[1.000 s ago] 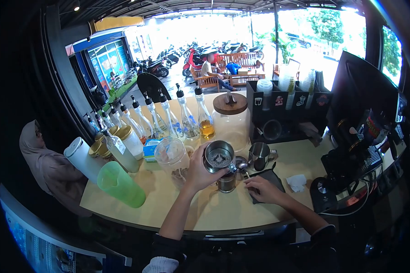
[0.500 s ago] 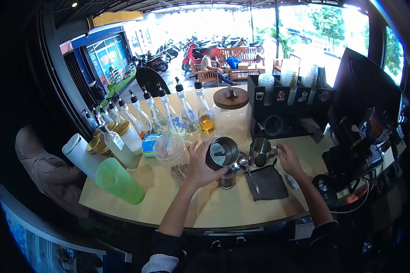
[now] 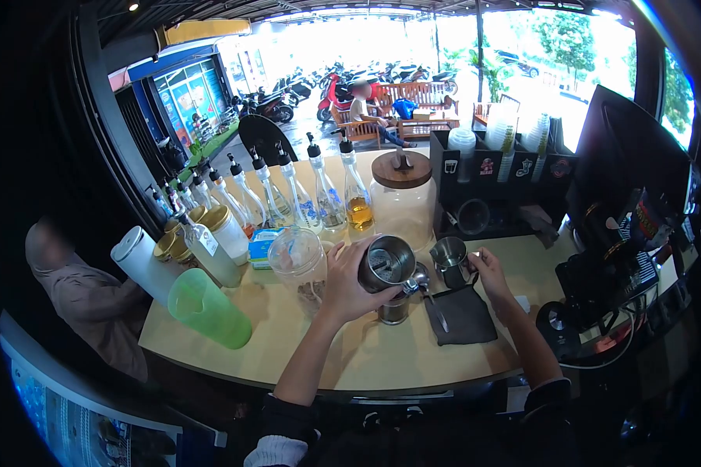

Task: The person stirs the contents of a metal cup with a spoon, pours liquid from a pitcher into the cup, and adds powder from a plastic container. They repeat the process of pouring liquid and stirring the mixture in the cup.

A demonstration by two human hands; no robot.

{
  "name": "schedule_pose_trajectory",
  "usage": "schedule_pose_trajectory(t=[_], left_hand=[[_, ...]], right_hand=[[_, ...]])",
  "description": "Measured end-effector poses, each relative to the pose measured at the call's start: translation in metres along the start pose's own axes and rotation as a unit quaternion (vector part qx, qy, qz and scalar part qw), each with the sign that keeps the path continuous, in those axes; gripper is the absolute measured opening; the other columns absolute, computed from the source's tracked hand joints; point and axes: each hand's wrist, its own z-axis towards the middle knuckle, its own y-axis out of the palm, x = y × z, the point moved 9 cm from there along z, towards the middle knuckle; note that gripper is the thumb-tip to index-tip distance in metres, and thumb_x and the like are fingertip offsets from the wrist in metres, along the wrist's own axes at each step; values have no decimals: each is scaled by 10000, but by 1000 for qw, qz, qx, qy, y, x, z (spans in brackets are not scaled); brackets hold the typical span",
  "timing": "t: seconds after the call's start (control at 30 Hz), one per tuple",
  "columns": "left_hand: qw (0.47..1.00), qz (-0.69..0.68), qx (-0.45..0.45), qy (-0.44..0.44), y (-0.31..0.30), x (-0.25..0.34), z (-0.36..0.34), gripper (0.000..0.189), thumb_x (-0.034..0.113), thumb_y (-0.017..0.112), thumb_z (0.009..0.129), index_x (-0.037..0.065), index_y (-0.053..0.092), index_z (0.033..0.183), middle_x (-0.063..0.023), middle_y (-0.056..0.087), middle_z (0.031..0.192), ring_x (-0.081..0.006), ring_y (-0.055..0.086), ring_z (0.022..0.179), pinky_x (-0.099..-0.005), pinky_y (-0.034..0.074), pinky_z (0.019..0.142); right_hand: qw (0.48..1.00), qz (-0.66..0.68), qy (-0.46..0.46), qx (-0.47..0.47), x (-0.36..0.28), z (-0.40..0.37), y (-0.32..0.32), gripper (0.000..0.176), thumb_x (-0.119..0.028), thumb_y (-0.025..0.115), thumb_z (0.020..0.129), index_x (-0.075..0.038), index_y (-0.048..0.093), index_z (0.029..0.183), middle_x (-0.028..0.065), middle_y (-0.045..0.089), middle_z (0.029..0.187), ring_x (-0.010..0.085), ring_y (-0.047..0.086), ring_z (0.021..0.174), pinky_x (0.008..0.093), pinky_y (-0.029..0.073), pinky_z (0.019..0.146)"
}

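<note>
My left hand [image 3: 346, 286] is wrapped round a metal shaker cup [image 3: 387, 272], its mouth tilted toward me; the contents look greyish but are not clear. To the right, my right hand [image 3: 491, 272] has its fingers closed on the handle of a small metal pitcher [image 3: 446, 252]. Under the shaker cup stands a metal jigger-like vessel [image 3: 394, 314], partly hidden. A spoon [image 3: 438, 310] lies across the dark folded cloth [image 3: 467, 321], just in front of the pitcher. Left of my left hand is a clear plastic jar [image 3: 294, 261].
Pump bottles [image 3: 319, 191] line the back of the counter beside a large wooden-lidded jar [image 3: 403, 173]. A green pitcher [image 3: 209, 310] stands at left, a black cup holder [image 3: 475, 191] at back right, a machine [image 3: 592, 276] at right. Another person [image 3: 86, 284] is at far left.
My right hand has closed its fingers on the pitcher's handle; before, they were apart beside it. My left hand still holds the shaker cup. The whole view has shifted slightly.
</note>
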Motion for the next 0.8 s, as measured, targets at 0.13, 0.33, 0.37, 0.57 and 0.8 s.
schedule_pose_trajectory(t=[0.13,0.33,0.37,0.57,0.8], left_hand=[[1000,10,-5,8,-2,2,4,816,445,820,598,94,501,1261,-99,606,1166,-268,562,1126,-518,256,1072],[999,30,-19,10,-3,8,7,808,484,799,612,80,515,1251,-118,614,1124,-276,564,1109,-503,264,1067],[999,35,-22,8,-2,8,7,809,495,791,617,77,515,1252,-121,615,1115,-280,563,1106,-502,267,1065],[998,41,-32,16,1,9,8,826,520,773,623,63,511,1259,-136,613,1115,-291,559,1093,-502,265,1060],[999,37,-29,25,2,8,7,821,512,774,617,66,517,1256,-133,615,1098,-294,560,1093,-501,265,1060]], right_hand=[[999,2,-39,-17,-63,1,11,198,-166,572,948,-81,510,781,-41,557,722,16,470,657,204,374,589],[988,-76,-117,-66,-153,6,35,161,-121,600,926,-56,510,810,-30,548,721,7,476,651,191,401,584],[987,-66,-123,-76,-172,3,45,161,-103,603,921,-46,499,811,-30,537,729,2,468,659,200,432,614],[981,-94,-108,-127,-200,10,73,169,-93,606,917,-36,484,815,-49,462,695,-2,467,650,183,459,615],[975,-141,-86,-146,-225,2,101,213,-95,656,878,-34,464,810,-47,411,704,4,419,657,190,380,575]])
